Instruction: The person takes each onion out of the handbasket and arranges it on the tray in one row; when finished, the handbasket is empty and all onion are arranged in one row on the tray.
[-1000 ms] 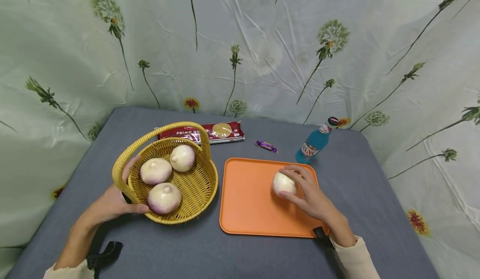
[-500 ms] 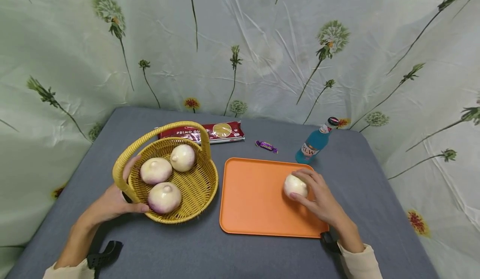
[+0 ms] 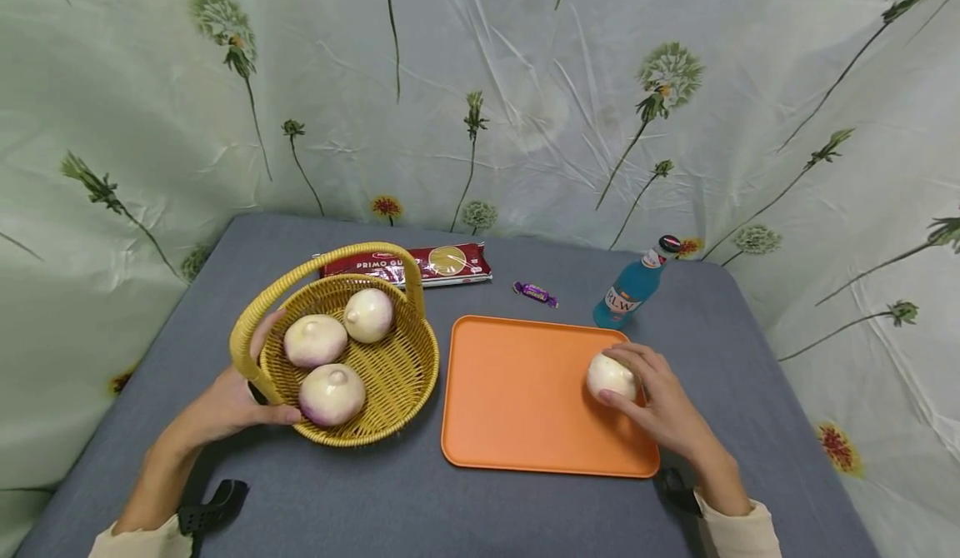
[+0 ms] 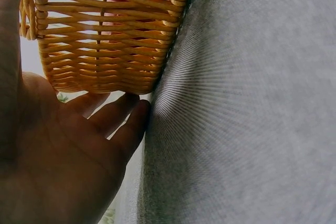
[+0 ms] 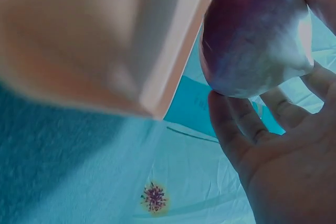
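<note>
A yellow wicker basket [image 3: 397, 379] with an arched handle stands at the left of the table. Inside lie a turnip [image 3: 315, 341] at the left, another turnip [image 3: 369, 316] at the back and a third turnip [image 3: 332, 394] in front, all white with purple. My left hand [image 3: 228, 404] holds the basket's left side, its thumb at the near rim; in the left wrist view its fingers [image 4: 123, 116] touch the weave. Over the right part of an orange tray [image 3: 517, 408], my right hand [image 3: 667, 400] grips a turnip [image 3: 611, 378] between thumb and fingers. Whether that turnip touches the tray, I cannot tell.
Behind the basket lies a red pasta packet [image 3: 453, 264], partly hidden. A purple-wrapped candy [image 3: 535, 294] sits behind the tray. At the tray's far right corner stands a blue bottle [image 3: 630, 287] with a dark cap. A floral curtain [image 3: 525, 125] hangs behind the grey table.
My right hand has moved to the right over the tray with the turnip in its grip. The left hand keeps its place at the basket.
</note>
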Tool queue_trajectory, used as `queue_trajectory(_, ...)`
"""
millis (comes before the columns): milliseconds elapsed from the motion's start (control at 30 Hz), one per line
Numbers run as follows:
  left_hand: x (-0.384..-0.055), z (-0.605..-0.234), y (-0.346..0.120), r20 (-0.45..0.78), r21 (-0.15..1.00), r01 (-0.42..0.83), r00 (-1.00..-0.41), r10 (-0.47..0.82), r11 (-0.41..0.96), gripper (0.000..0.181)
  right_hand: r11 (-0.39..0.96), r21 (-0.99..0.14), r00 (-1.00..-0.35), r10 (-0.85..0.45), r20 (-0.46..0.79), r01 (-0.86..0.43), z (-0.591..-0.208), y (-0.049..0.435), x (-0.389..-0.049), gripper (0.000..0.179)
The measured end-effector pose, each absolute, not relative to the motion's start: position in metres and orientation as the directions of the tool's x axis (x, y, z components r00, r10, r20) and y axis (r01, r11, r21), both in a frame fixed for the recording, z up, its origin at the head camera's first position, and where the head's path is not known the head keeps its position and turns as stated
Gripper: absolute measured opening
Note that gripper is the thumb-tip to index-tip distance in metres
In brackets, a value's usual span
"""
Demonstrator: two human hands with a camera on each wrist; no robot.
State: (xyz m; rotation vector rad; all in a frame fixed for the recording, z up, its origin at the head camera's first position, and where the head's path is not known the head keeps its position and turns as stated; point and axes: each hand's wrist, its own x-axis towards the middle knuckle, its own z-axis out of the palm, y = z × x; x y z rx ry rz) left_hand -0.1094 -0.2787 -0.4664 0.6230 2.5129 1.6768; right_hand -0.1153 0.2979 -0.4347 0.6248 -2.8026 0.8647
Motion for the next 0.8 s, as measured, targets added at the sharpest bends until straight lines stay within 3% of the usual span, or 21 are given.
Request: queue_trajectory(800, -0.110, -0.467, -0.278, 0.190, 0.902, 0.310, -0.911, 0.367, 0.302, 0.135, 0.780, -0.510, -0.930, -0.342, 0.136, -0.361, -0.440, 0.313, -0.105, 0.052)
